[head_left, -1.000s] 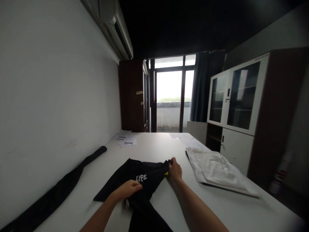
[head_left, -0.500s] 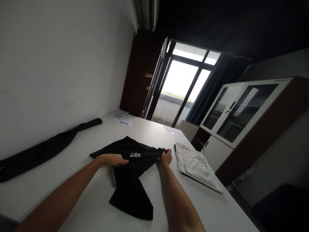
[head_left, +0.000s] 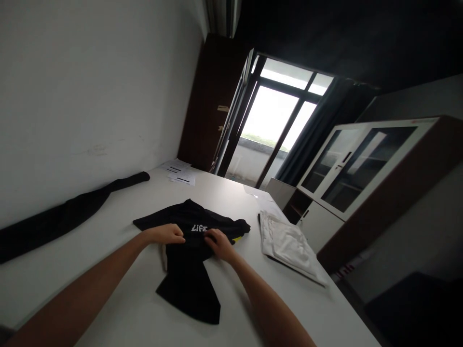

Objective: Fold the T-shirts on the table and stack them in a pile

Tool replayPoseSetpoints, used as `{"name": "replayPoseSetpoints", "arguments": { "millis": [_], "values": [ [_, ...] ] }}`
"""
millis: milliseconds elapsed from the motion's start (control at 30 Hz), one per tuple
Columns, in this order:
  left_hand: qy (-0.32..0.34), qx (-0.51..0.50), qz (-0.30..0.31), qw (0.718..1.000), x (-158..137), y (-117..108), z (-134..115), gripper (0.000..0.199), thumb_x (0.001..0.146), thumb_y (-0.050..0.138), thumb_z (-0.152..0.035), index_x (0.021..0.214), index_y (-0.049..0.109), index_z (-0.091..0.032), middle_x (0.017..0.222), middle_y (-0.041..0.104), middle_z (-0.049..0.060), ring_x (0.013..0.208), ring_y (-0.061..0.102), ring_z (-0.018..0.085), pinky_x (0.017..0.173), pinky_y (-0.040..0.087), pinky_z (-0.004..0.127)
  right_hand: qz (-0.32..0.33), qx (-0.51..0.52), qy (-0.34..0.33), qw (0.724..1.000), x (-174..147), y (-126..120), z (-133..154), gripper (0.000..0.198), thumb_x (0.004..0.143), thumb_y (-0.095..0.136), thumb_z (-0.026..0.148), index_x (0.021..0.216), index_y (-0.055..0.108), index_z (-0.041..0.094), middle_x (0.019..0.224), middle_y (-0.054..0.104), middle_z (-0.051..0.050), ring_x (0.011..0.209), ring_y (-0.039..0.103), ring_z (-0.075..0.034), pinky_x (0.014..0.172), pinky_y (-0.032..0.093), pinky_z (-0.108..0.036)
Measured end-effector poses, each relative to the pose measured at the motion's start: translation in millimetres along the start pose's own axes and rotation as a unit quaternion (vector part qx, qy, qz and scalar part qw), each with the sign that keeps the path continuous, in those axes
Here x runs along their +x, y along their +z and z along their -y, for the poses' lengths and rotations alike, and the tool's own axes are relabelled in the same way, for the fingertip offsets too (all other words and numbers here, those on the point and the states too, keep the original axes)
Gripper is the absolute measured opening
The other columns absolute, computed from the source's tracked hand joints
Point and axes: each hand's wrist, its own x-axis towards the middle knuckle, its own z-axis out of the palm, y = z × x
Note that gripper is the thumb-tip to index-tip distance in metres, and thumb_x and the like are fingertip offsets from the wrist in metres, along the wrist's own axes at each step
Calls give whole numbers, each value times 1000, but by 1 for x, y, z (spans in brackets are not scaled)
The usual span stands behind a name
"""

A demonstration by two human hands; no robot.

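A black T-shirt (head_left: 193, 284) with white lettering lies partly folded on the white table, one short sleeve spread toward me. The lettering appears upside down, and a bit of yellow shows at the right of the cloth. My left hand (head_left: 167, 234) is closed on the shirt, left of the lettering, with the thumb toward the right. At the lettering's right end, my right hand (head_left: 219, 243) has its fingers curled onto the cloth. Its fingertips are partly hidden in the dark fabric.
A long black cloth item (head_left: 75, 212) lies along the wall on the left. Folded white clothes (head_left: 289, 243) rest near the table's right edge. Papers (head_left: 181, 173) lie at the far end of the white table (head_left: 119, 299). A glass-door cabinet (head_left: 361, 164) stands to the right.
My right hand has let go of the shirt's right end and moved left to the lettering. The left hand stays nearly in place on the cloth.
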Motion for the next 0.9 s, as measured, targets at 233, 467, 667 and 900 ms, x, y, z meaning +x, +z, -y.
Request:
{"name": "replayPoseSetpoints", "arguments": {
  "millis": [233,467,667,900],
  "values": [
    [-3,149,18,989,8,29,-12,9,83,63,-30,81,69,-22,78,66,-1,71,57,16,65,39,25,126,-4,-74,989,-36,-5,30,51,90,71,43,138,61,27,110,64,-8,102,60,-26,96,48,-40],
    [-85,224,-55,969,20,44,-7,23,83,66,-40,72,63,-21,70,63,2,65,57,18,62,37,26,145,-19,-74,987,-62,-17,13,21,91,55,10,100,69,23,94,70,-2,94,64,-20,91,44,-33],
    [-61,215,-55,973,16,41,-11,28,88,61,-45,75,65,-21,75,66,1,67,57,17,60,31,27,117,-54,-18,992,-87,-29,8,22,90,55,11,99,70,23,92,70,-3,86,63,-20,89,46,-35],
    [62,116,15,991,9,48,-41,49,97,48,-54,65,57,-19,62,55,-1,59,48,14,58,30,27,45,-28,-47,998,-77,7,36,69,85,68,25,151,48,26,154,42,-14,143,37,-33,117,37,-52]
  ]
}}
